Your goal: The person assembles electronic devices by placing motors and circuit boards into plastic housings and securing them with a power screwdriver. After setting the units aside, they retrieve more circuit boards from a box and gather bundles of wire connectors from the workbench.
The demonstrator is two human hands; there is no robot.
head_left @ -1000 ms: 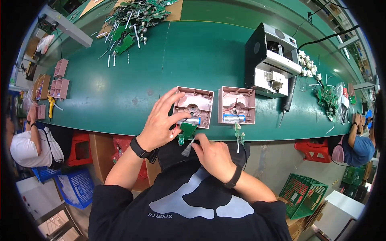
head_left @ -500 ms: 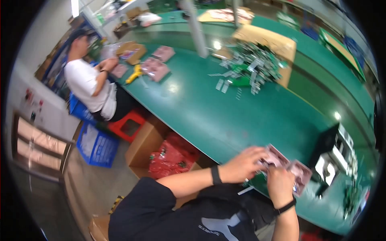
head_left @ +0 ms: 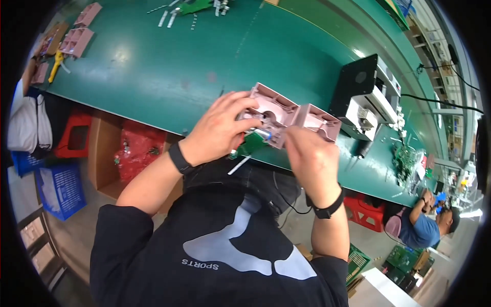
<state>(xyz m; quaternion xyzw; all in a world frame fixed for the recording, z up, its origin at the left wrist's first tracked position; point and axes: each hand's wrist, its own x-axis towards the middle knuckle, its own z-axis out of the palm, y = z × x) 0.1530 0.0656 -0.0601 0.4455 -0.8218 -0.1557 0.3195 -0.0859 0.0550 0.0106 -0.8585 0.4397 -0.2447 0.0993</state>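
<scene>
My left hand (head_left: 223,124) is closed on a pink plastic housing (head_left: 279,101), an open, tray-like shell with moulded ribs and round recesses. Its thumb lies near a small shiny part with a blue end (head_left: 264,134) at the shell's near side. My right hand (head_left: 313,156) has its fingers bent together at the shell's near right edge; whatever they pinch is hidden. Touching or nearly touching the first shell, a second pink housing (head_left: 319,121) sits beyond my right fingers. Below the left hand, a green circuit board (head_left: 251,144) and a white strip (head_left: 239,165) show at the table edge.
A black-and-white machine (head_left: 365,97) stands right on the green table (head_left: 169,77), with a heap of green and white scraps (head_left: 407,161) beside it. Far left are pink housings (head_left: 76,42) and a yellow tool (head_left: 56,66). A cardboard box (head_left: 105,153) with red plastic stands below. A co-worker (head_left: 422,227) sits right.
The view has swung to the right, so the table's far left end slides toward the left rim. Both hands stay at the pink housings, now near the picture's middle.
</scene>
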